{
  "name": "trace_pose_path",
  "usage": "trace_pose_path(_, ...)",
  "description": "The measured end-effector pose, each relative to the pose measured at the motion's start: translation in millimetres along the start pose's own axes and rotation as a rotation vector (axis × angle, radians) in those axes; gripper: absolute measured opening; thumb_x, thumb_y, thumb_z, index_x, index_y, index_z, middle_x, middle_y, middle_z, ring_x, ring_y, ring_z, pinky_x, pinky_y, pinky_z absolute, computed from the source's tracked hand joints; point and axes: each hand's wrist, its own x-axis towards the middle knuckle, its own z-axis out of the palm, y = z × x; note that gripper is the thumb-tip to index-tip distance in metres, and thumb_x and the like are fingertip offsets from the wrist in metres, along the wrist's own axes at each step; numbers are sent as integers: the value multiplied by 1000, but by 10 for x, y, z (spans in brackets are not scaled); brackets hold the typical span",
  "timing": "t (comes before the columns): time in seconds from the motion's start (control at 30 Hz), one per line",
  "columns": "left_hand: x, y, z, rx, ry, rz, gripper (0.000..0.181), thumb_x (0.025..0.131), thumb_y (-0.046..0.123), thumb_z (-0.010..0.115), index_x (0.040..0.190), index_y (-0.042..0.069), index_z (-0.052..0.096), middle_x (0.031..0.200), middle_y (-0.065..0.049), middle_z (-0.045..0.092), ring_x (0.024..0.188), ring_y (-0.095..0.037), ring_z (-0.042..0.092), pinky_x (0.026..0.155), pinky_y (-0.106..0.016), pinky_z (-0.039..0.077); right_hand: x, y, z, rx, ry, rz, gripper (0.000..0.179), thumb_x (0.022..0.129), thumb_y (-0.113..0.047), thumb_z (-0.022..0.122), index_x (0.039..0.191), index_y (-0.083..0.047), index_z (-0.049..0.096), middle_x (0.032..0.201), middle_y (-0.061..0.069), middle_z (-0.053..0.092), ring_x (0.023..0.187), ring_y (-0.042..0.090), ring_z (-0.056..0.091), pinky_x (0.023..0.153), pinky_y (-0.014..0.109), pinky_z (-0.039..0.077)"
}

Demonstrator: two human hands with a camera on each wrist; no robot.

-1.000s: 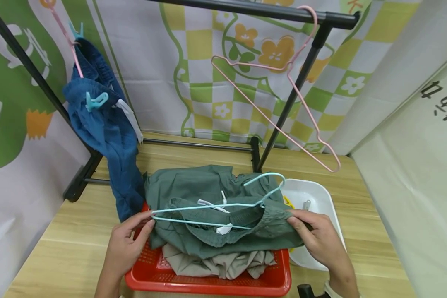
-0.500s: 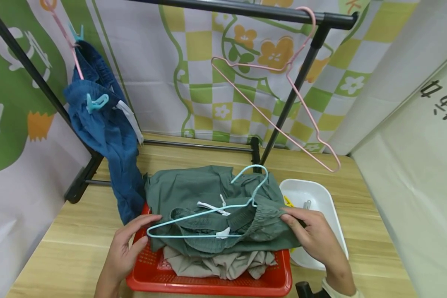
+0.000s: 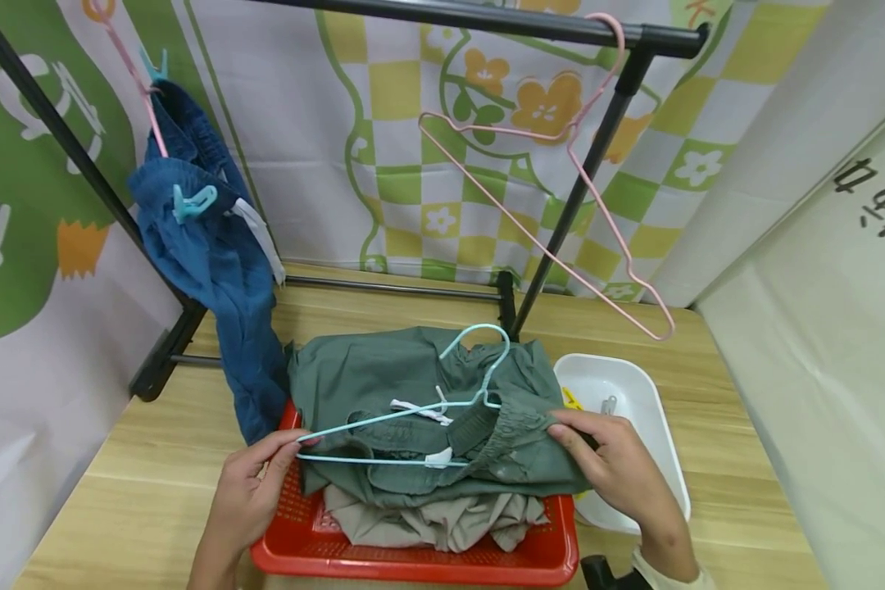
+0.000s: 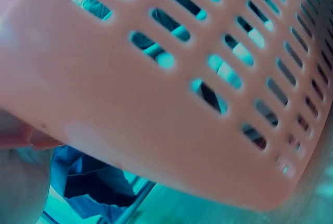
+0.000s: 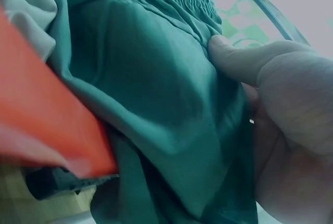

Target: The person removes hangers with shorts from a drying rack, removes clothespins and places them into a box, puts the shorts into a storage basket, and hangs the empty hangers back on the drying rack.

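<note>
Dark green pants [image 3: 391, 369] with a gathered elastic waistband and white drawstring lie over the red basket. A light blue hanger [image 3: 391, 416] rests across the waist opening, its right end inside the waistband and its hook toward the rack. My left hand [image 3: 247, 483] pinches the hanger's left end between thumb and fingers. With my right hand [image 3: 623, 467] I pinch the waistband's right side. In the right wrist view, the thumb of my right hand [image 5: 291, 94] presses on the green cloth [image 5: 151, 88]; the fingers behind it are mostly hidden.
Beige cloth [image 3: 442, 524] lies in the red basket [image 3: 413, 567]. A white tray [image 3: 667, 442] with clips stands at the right. Behind, a black rack [image 3: 487, 18] carries an unladen pink hanger [image 3: 516, 221] and clipped blue pants [image 3: 214, 246] at left.
The light blue hanger has shifted left, sliding back a little from the waistband. My left hand loosened on its end, then pinched it again. My right hand moved slightly left with the waistband.
</note>
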Motion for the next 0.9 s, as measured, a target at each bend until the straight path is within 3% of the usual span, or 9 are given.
trace_pose_path(0.2, -9, -20, 20, -67, 58, -33, 27, 98, -19, 52, 114, -7, 70, 102, -7, 76, 98, -8, 70, 91, -19, 53, -77, 44, -86, 3, -4, 20, 28, 84, 11, 77, 106, -6, 80, 102, 1, 77, 94, 12, 72, 86, 13, 51)
trace_pose_path(0.37, 4, -25, 22, -225, 124, -117, 22, 102, -16, 48, 117, -16, 65, 100, -12, 76, 100, -13, 72, 96, -24, 52, -171, 111, -144, 0, 12, 56, 28, 81, 11, 80, 102, -6, 81, 98, 0, 77, 91, 8, 71, 84, 12, 51)
trace_pose_path(0.53, 13, -9, 12, -389, 245, -87, 21, 102, -17, 45, 116, -25, 58, 100, -14, 76, 93, -18, 75, 88, -29, 56, -215, 133, -165, 20, 20, 89, 26, 82, 12, 79, 102, -6, 81, 98, 0, 77, 91, 6, 71, 84, 12, 51)
trace_pose_path(0.6, 8, 6, -18, -398, 289, -78, 21, 102, -17, 46, 117, -26, 57, 101, -13, 77, 91, -18, 76, 84, -29, 57, -216, 127, -174, 19, 22, 101, 26, 82, 11, 79, 102, -6, 81, 98, -1, 77, 90, 5, 70, 85, 11, 50)
trace_pose_path(0.77, 5, 69, -164, -344, 413, -192, 24, 105, -7, 49, 121, -23, 59, 101, -8, 77, 88, -16, 76, 79, -29, 58, -213, 122, -200, 12, 14, 125, 25, 84, 9, 79, 103, -7, 81, 98, -3, 77, 91, 6, 71, 85, 12, 50)
trace_pose_path(0.9, 10, 85, -266, -378, 503, -209, 25, 105, -7, 50, 120, -25, 57, 100, -12, 77, 85, -19, 76, 77, -31, 58, -211, 134, -214, 13, 3, 132, 24, 85, 8, 78, 103, -8, 81, 98, -3, 77, 90, 7, 71, 84, 12, 51)
